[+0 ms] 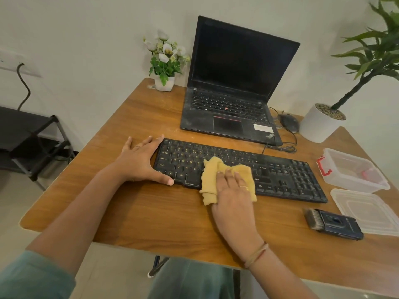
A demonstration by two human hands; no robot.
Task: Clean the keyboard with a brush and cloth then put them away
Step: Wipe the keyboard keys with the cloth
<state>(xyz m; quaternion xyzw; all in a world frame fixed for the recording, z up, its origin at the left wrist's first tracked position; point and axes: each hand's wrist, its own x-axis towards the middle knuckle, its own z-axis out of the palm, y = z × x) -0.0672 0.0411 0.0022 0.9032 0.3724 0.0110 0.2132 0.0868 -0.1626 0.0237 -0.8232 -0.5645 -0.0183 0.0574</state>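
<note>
A black keyboard (280, 173) lies across the middle of the wooden table (151, 212). My right hand (232, 190) presses a crumpled yellow cloth (212, 178) flat onto the keyboard's left-middle keys, fingers straight. My left hand (140, 160) rests against the keyboard's left end, thumb along its front edge and fingers spread. A dark blue cleaning brush (333, 223) with grey bristles lies on the table to the right, in front of the keyboard's right end.
A dusty open laptop (233, 104) stands behind the keyboard, a wired mouse (289, 123) beside it. An open clear plastic box (354, 171) and its lid (367, 210) sit at the right. A flower pot (164, 83) and a potted plant (319, 124) occupy the back corners.
</note>
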